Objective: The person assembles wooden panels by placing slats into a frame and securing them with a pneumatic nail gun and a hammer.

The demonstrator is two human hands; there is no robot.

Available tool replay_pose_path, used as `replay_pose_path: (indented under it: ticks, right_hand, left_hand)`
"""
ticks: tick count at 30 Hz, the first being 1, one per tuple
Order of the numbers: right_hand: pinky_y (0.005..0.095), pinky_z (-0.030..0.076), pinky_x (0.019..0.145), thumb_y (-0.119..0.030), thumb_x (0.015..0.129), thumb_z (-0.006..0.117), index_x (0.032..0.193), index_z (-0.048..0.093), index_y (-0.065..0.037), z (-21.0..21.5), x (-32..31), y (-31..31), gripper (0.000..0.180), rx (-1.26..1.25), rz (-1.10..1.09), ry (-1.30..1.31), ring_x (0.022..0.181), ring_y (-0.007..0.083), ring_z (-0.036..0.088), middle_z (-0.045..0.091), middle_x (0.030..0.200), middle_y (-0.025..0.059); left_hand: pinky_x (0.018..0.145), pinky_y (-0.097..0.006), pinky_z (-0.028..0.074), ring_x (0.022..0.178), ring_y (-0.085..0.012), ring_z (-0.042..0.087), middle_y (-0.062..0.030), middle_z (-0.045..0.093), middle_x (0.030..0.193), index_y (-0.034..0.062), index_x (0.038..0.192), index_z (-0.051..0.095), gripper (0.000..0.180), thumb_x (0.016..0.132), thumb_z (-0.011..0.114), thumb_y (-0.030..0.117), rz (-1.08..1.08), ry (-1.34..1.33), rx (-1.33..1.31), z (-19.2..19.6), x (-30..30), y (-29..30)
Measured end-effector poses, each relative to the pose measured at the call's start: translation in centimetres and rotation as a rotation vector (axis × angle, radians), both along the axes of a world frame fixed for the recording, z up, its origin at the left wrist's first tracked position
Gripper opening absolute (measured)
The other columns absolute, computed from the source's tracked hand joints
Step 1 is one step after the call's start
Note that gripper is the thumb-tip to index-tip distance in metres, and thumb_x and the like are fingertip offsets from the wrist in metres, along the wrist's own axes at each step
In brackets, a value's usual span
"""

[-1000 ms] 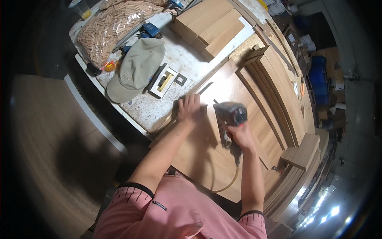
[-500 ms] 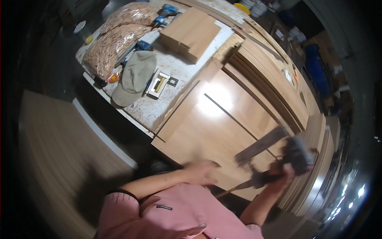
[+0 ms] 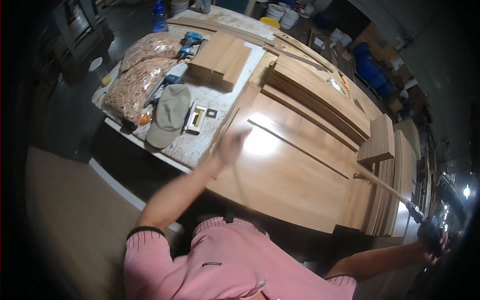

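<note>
Your left hand (image 3: pixel 231 145) is smeared by motion over the wooden panel (image 3: pixel 290 175) — you can't tell its fingers apart. Your right hand (image 3: pixel 434 240) sits far right in the dark rim, gripping a dark tool (image 3: pixel 425 227) too murky to identify — its hose (image 3: pixel 385 187) fades there.

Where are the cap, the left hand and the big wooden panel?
cap (image 3: pixel 170 112), head view, on its crown.
left hand (image 3: pixel 231 145), head view, on its blurred back.
wooden panel (image 3: pixel 290 175), head view, on its bare top face.
</note>
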State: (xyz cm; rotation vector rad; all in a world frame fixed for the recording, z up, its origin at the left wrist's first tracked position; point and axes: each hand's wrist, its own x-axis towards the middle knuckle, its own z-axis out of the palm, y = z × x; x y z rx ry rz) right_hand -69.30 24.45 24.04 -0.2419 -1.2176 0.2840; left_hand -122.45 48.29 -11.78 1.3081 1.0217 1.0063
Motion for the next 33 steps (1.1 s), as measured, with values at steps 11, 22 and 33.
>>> replay_pose_path:
  ticks: [11, 22, 33]
  right_hand:
    - [0.0268, 0.041, 0.065, -0.028, 0.1, 0.057, 0.13, 0.053, 0.006, -5.1, -4.7, 3.2, 0.046, -0.323, 0.025, 0.05, 0.062, 0.0117, 0.046, 0.05, 0.07, 0.0009]
    - [0.0248, 0.036, 0.056, -0.022, 0.103, 0.056, 0.129, 0.054, 0.004, -11.5, -4.2, 19.7, 0.037, -0.873, 0.338, -0.308, 0.06, 0.0099, 0.04, 0.054, 0.078, 0.0045]
    - [0.0216, 0.042, 0.057, -0.016, 0.103, 0.055, 0.144, 0.042, 0.008, -17.6, -5.9, 25.6, 0.049, -0.975, 0.462, -0.092, 0.064, 0.0051, 0.044, 0.057, 0.141, 0.0227]
  left_hand:
    - [0.069, -0.042, 0.049, 0.073, -0.027, 0.061, -0.0101, 0.063, 0.081, 0.0068, 0.093, 0.065, 0.013, 0.093, 0.069, 0.019, 0.153, 0.077, 0.643, 11.4, 2.1, -3.4]
    - [0.074, -0.04, 0.054, 0.077, -0.0301, 0.068, -0.0109, 0.07, 0.083, 0.0045, 0.092, 0.07, 0.028, 0.075, 0.087, 0.02, -0.168, 0.42, -0.032, -6.1, 0.6, -22.3]
    - [0.058, -0.025, 0.046, 0.066, -0.0086, 0.059, -0.0017, 0.065, 0.079, 0.0046, 0.12, 0.064, 0.049, 0.093, 0.077, 0.043, -0.732, 0.161, -1.089, -4.5, -8.7, -28.8]
